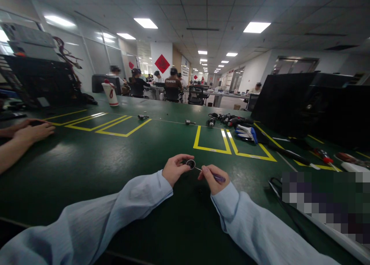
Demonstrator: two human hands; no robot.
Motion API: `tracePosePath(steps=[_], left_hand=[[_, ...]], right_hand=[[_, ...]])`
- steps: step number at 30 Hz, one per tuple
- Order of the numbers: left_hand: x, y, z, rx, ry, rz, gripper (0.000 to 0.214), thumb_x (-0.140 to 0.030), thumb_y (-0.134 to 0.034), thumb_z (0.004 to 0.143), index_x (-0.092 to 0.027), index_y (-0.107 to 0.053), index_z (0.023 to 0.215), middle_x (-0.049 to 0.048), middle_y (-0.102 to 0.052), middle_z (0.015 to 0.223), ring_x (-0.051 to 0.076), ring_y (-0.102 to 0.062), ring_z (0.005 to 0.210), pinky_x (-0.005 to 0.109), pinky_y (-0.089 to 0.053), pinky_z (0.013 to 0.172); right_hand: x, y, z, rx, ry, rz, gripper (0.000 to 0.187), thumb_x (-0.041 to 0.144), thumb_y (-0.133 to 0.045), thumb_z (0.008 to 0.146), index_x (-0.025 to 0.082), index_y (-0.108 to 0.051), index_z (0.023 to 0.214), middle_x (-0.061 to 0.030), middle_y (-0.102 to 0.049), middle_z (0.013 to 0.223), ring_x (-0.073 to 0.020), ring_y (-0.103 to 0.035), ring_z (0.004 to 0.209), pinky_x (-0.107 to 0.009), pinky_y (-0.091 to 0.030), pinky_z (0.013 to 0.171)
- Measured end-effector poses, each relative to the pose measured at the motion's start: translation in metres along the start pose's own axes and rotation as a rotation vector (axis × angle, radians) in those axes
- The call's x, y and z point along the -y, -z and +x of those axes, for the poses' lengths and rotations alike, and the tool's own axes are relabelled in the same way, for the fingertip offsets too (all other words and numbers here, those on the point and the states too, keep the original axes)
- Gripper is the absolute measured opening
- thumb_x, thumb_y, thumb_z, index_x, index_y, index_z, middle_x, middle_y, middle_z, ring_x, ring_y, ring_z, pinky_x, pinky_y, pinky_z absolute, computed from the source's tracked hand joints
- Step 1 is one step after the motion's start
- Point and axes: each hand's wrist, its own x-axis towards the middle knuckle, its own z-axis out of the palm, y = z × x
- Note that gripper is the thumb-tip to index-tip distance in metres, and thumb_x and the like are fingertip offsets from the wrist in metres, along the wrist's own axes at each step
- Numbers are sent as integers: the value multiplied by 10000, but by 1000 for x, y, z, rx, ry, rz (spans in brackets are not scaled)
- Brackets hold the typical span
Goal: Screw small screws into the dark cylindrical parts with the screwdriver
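Note:
My left hand [174, 169] grips a small round part [190, 164] with a pale metal rim and a dark inside, its open face turned toward me. In my right hand [213, 177] is a slim screwdriver [219, 178] with a purple handle. The thin shaft points left, and its tip is at the rim of the round part; whether it touches cannot be made out. Both hands are just above the green tabletop [138, 157], close together in front of me. Fingers partly hide the round part.
Yellow tape rectangles [212, 150] mark the table. Ahead lie small metal parts [189, 122], cables [222, 118] and a blue-white glove [247, 134]. A red screwdriver [325, 156] lies at right. A paper cup [110, 93] stands far left; another person's hands [34, 132] rest at left.

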Motion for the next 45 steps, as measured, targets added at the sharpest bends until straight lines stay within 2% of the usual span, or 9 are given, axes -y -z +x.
tracePosePath(steps=[10,16,21,26,28,31,33,37,45], left_hand=[[-3,-7,-4,-104,46,-50,209,-150,-682,540,-109,-631,739,80,-664,849,192,-641,737,317,-525,665],[-3,-6,-3,-107,36,-48,239,-183,-707,520,-105,-637,734,98,-670,863,206,-641,755,315,-529,652],[-2,-6,-4,-102,19,-59,209,-132,-693,507,-98,-632,704,103,-663,904,205,-639,773,329,-524,702],[0,-6,-3,-124,15,-51,167,-115,-676,512,-103,-626,670,98,-664,895,199,-635,771,344,-519,723],[1,-6,-2,-135,26,-35,171,-119,-675,516,-104,-626,679,98,-661,899,202,-633,774,348,-520,718],[1,-6,0,-138,64,-24,181,-131,-672,527,-102,-626,699,99,-658,896,208,-634,772,361,-521,712],[0,-6,0,-133,88,-35,196,-136,-670,527,-104,-628,716,97,-659,893,207,-635,765,369,-520,719],[-1,-6,-1,-113,114,-58,215,-120,-652,523,-110,-635,737,88,-661,893,210,-635,780,383,-513,749],[-3,-7,-2,-99,139,-61,201,-93,-628,532,-117,-636,731,82,-666,904,211,-631,803,365,-517,748]], right_hand=[[-2,-3,-4,55,136,-74,288,275,-465,802,173,-598,569,-12,-588,540,-114,-545,542,-235,-414,563],[-1,-4,-6,40,225,-143,275,252,-456,803,180,-593,575,-15,-603,539,-115,-544,539,-237,-422,558],[-3,-8,-6,42,250,-226,268,258,-449,799,183,-597,588,-26,-616,555,-129,-545,543,-262,-422,557],[2,-5,-7,-4,157,-138,300,324,-455,784,188,-590,552,-27,-603,528,-134,-544,523,-267,-419,541],[5,-1,-5,-64,-3,-16,381,385,-454,775,191,-538,459,0,-523,407,-112,-487,409,-243,-381,447],[5,6,3,-146,-266,183,478,466,-500,712,203,-420,321,43,-350,271,-76,-333,276,-227,-250,330],[2,8,9,-168,-343,262,500,482,-548,653,208,-377,272,46,-319,251,-66,-303,266,-228,-221,329],[-5,7,14,-144,-377,269,498,474,-570,618,205,-374,248,45,-313,237,-60,-305,259,-223,-220,335],[-1,1,9,-122,-328,122,488,453,-495,677,209,-365,274,51,-300,241,-55,-287,261,-214,-225,320]])
